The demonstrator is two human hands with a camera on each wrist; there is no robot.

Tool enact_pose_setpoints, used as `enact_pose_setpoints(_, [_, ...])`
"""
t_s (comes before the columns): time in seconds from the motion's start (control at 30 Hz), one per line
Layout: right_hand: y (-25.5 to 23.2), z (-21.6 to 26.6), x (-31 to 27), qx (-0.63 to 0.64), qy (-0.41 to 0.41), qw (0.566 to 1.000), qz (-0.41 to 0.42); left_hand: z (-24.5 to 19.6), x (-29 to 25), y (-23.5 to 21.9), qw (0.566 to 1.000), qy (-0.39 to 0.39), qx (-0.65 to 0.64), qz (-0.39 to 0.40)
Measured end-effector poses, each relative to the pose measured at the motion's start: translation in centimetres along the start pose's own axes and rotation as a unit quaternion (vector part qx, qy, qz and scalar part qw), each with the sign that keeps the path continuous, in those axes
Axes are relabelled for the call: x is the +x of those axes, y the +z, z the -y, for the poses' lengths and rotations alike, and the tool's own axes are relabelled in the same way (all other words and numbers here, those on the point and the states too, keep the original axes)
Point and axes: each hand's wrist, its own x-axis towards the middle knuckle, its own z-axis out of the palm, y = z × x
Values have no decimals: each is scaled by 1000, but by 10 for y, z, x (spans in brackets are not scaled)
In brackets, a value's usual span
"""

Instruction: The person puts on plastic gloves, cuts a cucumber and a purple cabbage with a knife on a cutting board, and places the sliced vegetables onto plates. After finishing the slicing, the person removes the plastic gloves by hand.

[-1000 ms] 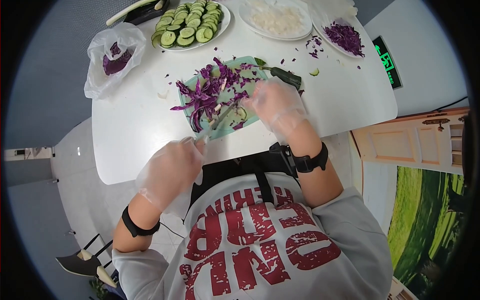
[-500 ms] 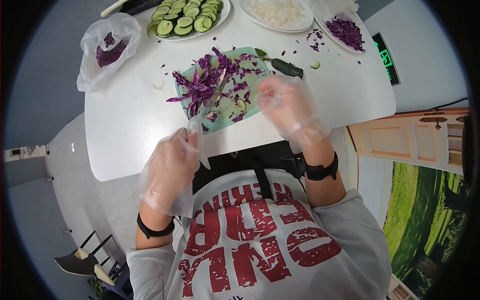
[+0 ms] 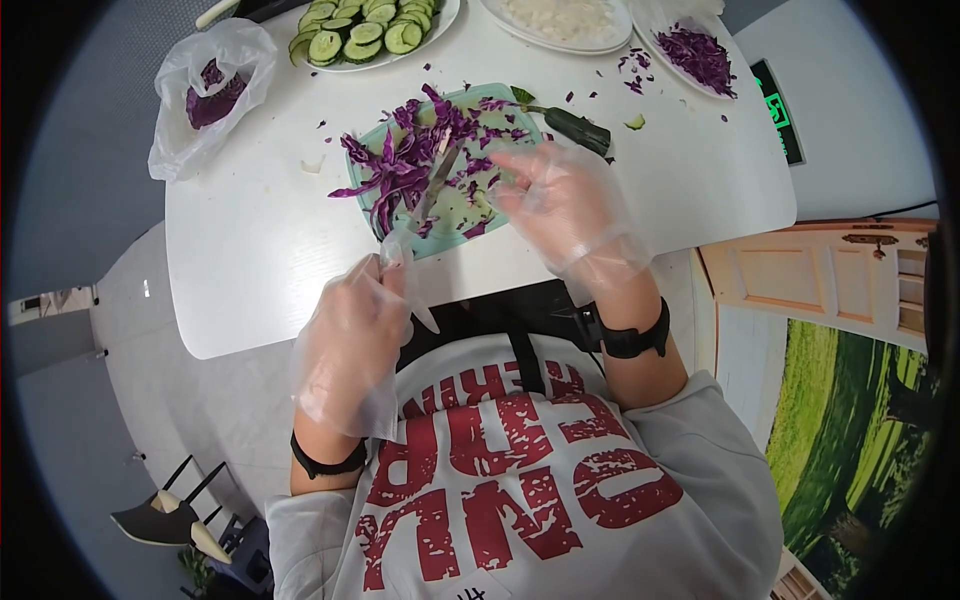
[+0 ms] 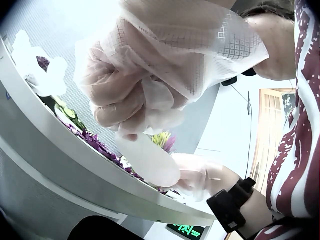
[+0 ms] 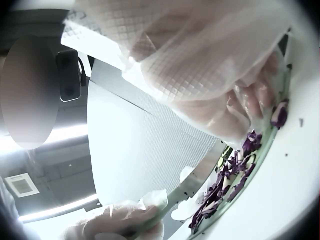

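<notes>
My gloved left hand (image 3: 355, 345) grips a knife (image 3: 438, 185) at the board's near left edge. In the right wrist view the knife's green handle lies in the left hand (image 5: 122, 220), its blade (image 5: 204, 167) slanting over the board. Purple cabbage shreds (image 3: 395, 170) cover much of the green cutting board (image 3: 455, 240). My gloved right hand (image 3: 575, 215) is over the board's right side, index finger extended toward the shreds. Close beneath its fingers in the right wrist view are cabbage pieces (image 5: 252, 142); contact is unclear. The left wrist view shows the left fingers (image 4: 117, 102) curled.
Behind the board stand a plate of cucumber slices (image 3: 365, 35), a plate of pale pieces (image 3: 560, 25) and a plate of shredded cabbage (image 3: 697, 60). A bag with cabbage (image 3: 215, 100) lies at the left. A cucumber piece (image 3: 578, 130) is by the board's right corner.
The knife has swung from slanting right to pointing more away from me. My right hand moved off to the right, then back over the board with its index finger straighter.
</notes>
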Motion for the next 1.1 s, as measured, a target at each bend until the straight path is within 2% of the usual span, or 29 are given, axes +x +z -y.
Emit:
enact_pose_setpoints(0.3, [7, -2, 8, -70, -17, 997, 40, -2, 2, 5, 1000, -11, -1, 21])
enact_pose_setpoints(0.4, [9, -4, 5, -59, -14, 998, 30, 1, 4, 7, 1000, 4, 2, 20])
enact_pose_setpoints(0.47, [10, -4, 2, -22, -30, 999, -24, 0, 5, 8, 1000, 8, 5, 23])
enact_pose_setpoints(0.67, [16, -5, 7, -58, -59, 996, -26, 2, 6, 10, 999, 11, 1, 32])
enact_pose_setpoints(0.9, [16, 7, 9, -36, -12, 999, -6, 6, 3, 10, 1000, 16, -7, 24])
enact_pose_setpoints(1.07, [20, 7, 10, -96, -15, 995, -16, 6, 2, 6, 999, -10, -12, 30])
enact_pose_setpoints(1.1, [20, 7, 10, -96, -15, 995, -16, 9, 2, 8, 1000, 14, -4, 19])
